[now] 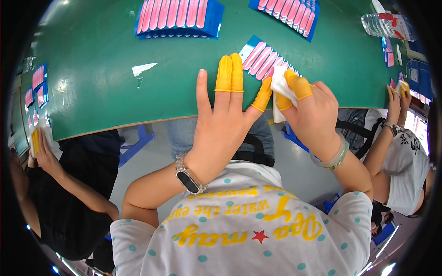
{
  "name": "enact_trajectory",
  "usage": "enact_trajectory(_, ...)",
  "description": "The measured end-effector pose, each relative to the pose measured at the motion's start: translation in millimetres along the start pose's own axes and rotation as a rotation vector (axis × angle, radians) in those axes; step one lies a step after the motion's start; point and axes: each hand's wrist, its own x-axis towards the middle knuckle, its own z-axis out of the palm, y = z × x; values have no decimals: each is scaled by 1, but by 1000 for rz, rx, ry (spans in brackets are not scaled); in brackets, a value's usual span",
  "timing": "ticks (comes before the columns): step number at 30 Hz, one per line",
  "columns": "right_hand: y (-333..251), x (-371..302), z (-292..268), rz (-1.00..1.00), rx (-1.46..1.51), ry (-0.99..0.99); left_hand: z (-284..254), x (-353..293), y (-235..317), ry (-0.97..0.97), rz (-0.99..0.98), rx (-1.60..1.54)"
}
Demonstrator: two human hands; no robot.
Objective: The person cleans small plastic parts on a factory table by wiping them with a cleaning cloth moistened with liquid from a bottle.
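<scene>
My right hand (315, 108) is closed around a folded white cloth (279, 83), pinched between fingers in yellow finger cots. The cloth touches the near right part of a blue sheet with a row of slim pink strips (260, 60), which lies on the table. My left hand (221, 106) is stretched out beside that sheet, fingers apart. Yellow finger cots cover its thumb and two fingers; another finger is bare. The left thumb tip reaches the sheet's near edge, next to the cloth. Part of the sheet is hidden behind the cloth and my right fingers.
Two more blue sheets with pink strips (172, 14) (290, 16) lie farther back on the green table (101, 83). A torn white scrap (144, 69) lies left of my hands. A clear bottle (386, 26) rests on its side at the far right. Co-workers sit left (73, 184) and right (405, 156).
</scene>
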Motion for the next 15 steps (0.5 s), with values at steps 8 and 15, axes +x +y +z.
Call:
enact_trajectory(8,37,3,-6,266,-200,13,0,2,0,-13,13,14)
enact_trajectory(15,7,-12,-11,47,-17,-27,-2,2,2,-40,6,24)
